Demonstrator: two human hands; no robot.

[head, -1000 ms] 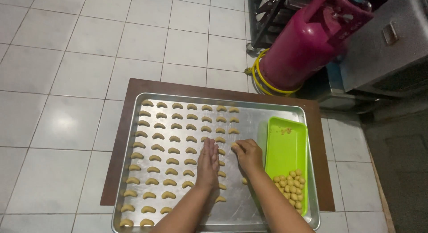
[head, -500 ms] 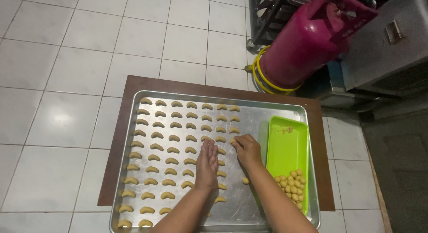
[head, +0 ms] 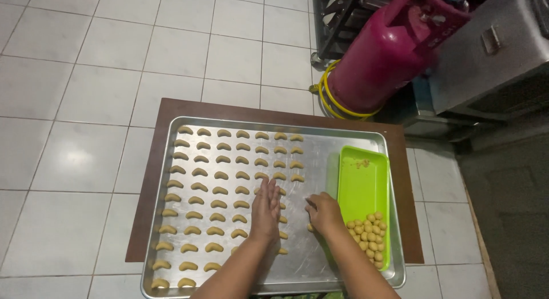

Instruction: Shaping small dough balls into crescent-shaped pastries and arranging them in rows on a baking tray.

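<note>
Below, steel tray (head: 343, 140) w/ crescent dough rows (head: 220, 190), wood board (head: 171, 107), white tile floor (head: 86, 76), left hand (head: 266, 210) flat, right hand (head: 325, 214) curled, grip unclear.

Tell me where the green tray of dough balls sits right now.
In the head view, the green tray lies along the right side of the metal baking sheet, just right of the right hand, with the dough balls heaped at its near end.
</note>
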